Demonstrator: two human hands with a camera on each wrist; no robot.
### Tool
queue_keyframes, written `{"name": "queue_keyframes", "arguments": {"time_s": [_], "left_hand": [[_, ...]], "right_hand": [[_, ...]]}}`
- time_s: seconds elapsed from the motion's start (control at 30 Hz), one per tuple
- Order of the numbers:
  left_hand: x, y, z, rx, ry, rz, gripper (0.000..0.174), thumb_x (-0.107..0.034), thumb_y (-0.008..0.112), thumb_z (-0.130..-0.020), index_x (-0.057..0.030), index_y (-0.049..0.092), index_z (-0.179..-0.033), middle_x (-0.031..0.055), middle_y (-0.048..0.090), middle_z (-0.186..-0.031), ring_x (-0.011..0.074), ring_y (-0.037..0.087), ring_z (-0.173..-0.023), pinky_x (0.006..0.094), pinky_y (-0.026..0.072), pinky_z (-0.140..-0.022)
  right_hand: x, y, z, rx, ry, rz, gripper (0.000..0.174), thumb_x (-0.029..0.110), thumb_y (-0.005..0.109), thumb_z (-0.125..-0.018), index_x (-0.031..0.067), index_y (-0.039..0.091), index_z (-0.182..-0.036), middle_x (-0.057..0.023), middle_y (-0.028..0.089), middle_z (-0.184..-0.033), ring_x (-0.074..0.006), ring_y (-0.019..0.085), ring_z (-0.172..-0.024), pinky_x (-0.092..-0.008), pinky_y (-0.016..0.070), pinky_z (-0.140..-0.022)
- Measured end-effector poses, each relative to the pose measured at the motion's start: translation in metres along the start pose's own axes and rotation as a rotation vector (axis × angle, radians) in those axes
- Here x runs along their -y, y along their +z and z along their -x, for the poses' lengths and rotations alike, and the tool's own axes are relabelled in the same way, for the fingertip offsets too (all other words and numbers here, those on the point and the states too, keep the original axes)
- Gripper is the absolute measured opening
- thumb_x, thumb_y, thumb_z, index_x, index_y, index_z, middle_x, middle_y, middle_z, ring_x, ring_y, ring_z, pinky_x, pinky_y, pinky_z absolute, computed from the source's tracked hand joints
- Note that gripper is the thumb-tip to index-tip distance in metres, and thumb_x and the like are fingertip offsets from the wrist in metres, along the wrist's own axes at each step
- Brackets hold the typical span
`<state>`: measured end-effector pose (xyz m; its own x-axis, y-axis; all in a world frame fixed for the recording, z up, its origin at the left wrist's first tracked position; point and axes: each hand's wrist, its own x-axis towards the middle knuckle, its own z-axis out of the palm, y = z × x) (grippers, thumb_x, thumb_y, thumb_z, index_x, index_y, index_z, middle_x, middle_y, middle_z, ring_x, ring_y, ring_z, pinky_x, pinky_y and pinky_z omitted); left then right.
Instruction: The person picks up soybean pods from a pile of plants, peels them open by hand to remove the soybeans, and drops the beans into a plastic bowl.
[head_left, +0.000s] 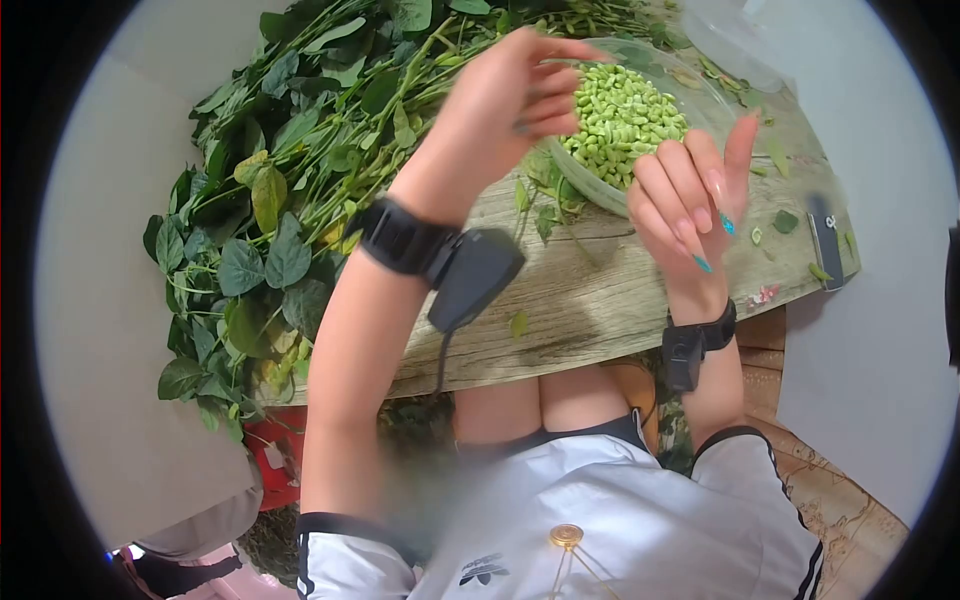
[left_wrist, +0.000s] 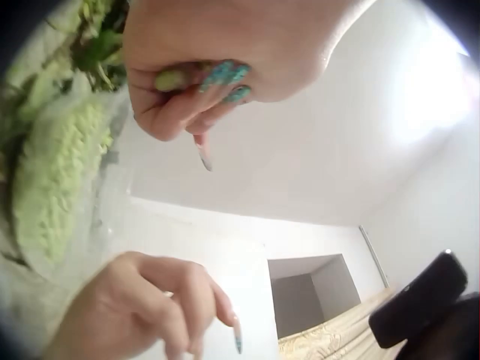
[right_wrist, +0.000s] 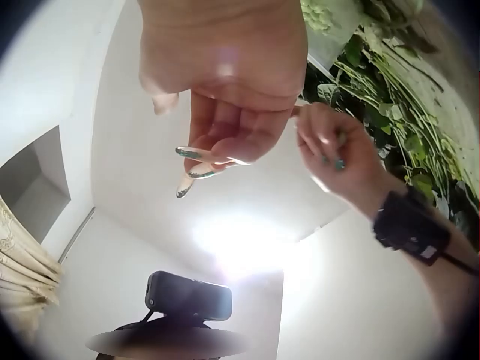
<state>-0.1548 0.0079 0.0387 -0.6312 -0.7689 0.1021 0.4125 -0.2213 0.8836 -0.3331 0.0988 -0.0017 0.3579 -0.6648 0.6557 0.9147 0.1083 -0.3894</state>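
Note:
My left hand [head_left: 515,100] is raised at the left side of a clear bowl [head_left: 590,186] of shelled green soybeans [head_left: 625,115]. In the left wrist view, its curled fingers hold a green soybean pod [left_wrist: 172,79], mostly hidden in the palm. Over the bowl's near right side is my right hand [head_left: 692,190], thumb out and fingers loosely bent. Nothing shows in its palm in the right wrist view. Both hands have long nails with turquoise tips.
A big heap of soybean plants [head_left: 285,200] with leaves and stems covers the table's left and back. The wood-patterned table [head_left: 590,300] carries scattered leaf bits. A dark flat strip [head_left: 826,245] lies at the right edge. Clear plastic [head_left: 740,45] is behind the bowl.

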Motion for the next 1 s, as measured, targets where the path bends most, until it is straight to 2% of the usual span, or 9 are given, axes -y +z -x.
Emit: {"name": "queue_keyframes", "arguments": {"time_s": [0.1,0.2,0.43,0.57,0.7,0.77,0.87,0.97,1.0], "left_hand": [[0.008,0.018,-0.04,0.437,-0.176,0.231,0.045,-0.031,0.036,-0.102,0.0044,0.059,-0.117,0.0004,0.056,-0.073,0.0069,0.053,-0.065,0.0212,0.0425,-0.059],[0.019,0.045,-0.046,-0.024,0.075,-0.446,0.039,-0.029,0.045,-0.098,0.0003,0.062,-0.118,0.012,0.064,-0.121,0.019,0.057,-0.114,0.0336,0.0434,-0.097],[-0.019,-0.013,-0.021,-0.123,0.427,-0.929,0.025,-0.015,0.054,-0.093,-0.0011,0.069,-0.108,0.0063,0.072,-0.094,0.0139,0.066,-0.088,0.0276,0.0525,-0.08],[-0.029,-0.064,-0.011,-0.191,0.375,-1.048,0.029,-0.019,0.05,-0.099,-0.0073,0.066,-0.121,0.003,0.07,-0.093,0.008,0.062,-0.084,0.0235,0.049,-0.075],[-0.016,-0.077,-0.01,-0.453,0.167,-1.39,0.036,-0.036,0.067,-0.087,-0.0066,0.072,-0.106,0.0093,0.07,-0.086,0.0229,0.063,-0.08,0.0359,0.0495,-0.074],[0.004,-0.093,-0.017,-0.419,0.339,-1.764,0.029,-0.029,0.071,-0.083,-0.008,0.067,-0.102,0.0095,0.068,-0.098,0.0287,0.06,-0.097,0.044,0.0454,-0.083],[0.016,-0.081,-0.018,-0.505,0.227,-1.845,0.032,-0.023,0.074,-0.079,-0.0085,0.059,-0.103,0.0085,0.066,-0.105,0.0303,0.056,-0.108,0.0511,0.038,-0.089],[0.026,-0.095,-0.027,-0.554,0.232,-1.916,0.042,-0.02,0.076,-0.077,-0.0106,0.051,-0.109,0.002,0.068,-0.089,0.0247,0.058,-0.099,0.0461,0.0327,-0.082],[0.018,-0.084,-0.022,-0.502,0.16,-1.869,0.038,-0.018,0.072,-0.079,-0.006,0.052,-0.11,0.0097,0.067,-0.102,0.0295,0.057,-0.107,0.0506,0.0345,-0.089]], "right_hand": [[0.0,0.002,0.003,-0.012,-0.05,-0.006,0.072,0.06,0.016,-0.1,0.0037,0.054,-0.078,-0.0047,0.046,-0.062,-0.0162,0.048,-0.058,-0.026,0.0404,-0.042],[-0.001,0.002,0.005,-0.029,-0.064,-0.014,0.071,0.06,0.016,-0.1,0.0038,0.053,-0.077,-0.0043,0.045,-0.061,-0.0156,0.047,-0.057,-0.0259,0.0401,-0.042],[-0.001,0.002,0.006,-0.011,-0.087,-0.066,0.071,0.06,0.017,-0.101,0.0038,0.055,-0.079,-0.0038,0.044,-0.06,-0.0151,0.05,-0.059,-0.0252,0.0404,-0.042],[-0.001,0.004,0.004,-0.006,-0.08,-0.052,0.072,0.059,0.017,-0.101,0.0026,0.057,-0.081,-0.004,0.046,-0.061,-0.0157,0.05,-0.055,-0.0255,0.0412,-0.04],[-0.018,0.003,-0.001,0.013,0.035,0.059,0.074,0.059,0.019,-0.101,0.0001,0.06,-0.085,-0.0056,0.051,-0.064,-0.0162,0.052,-0.051,-0.0252,0.0419,-0.039],[-0.033,0.018,0.0,-0.268,0.257,0.471,0.055,0.048,0.035,-0.103,0.001,0.061,-0.091,-0.0077,0.057,-0.07,-0.0156,0.055,-0.052,-0.0226,0.044,-0.04],[-0.058,0.03,-0.012,-0.451,0.481,0.908,0.033,0.032,0.051,-0.1,0.0007,0.062,-0.103,-0.0087,0.061,-0.079,-0.0162,0.06,-0.059,-0.0226,0.0487,-0.043],[-0.063,0.041,-0.019,-0.425,0.61,1.2,0.02,0.014,0.061,-0.094,0.0029,0.063,-0.11,-0.0081,0.062,-0.087,-0.0159,0.062,-0.067,-0.0264,0.0522,-0.051],[-0.06,0.044,-0.021,-0.246,0.472,1.513,0.021,0.011,0.063,-0.09,0.0058,0.064,-0.11,-0.0083,0.063,-0.092,-0.0188,0.063,-0.074,-0.0306,0.0534,-0.059]]}}
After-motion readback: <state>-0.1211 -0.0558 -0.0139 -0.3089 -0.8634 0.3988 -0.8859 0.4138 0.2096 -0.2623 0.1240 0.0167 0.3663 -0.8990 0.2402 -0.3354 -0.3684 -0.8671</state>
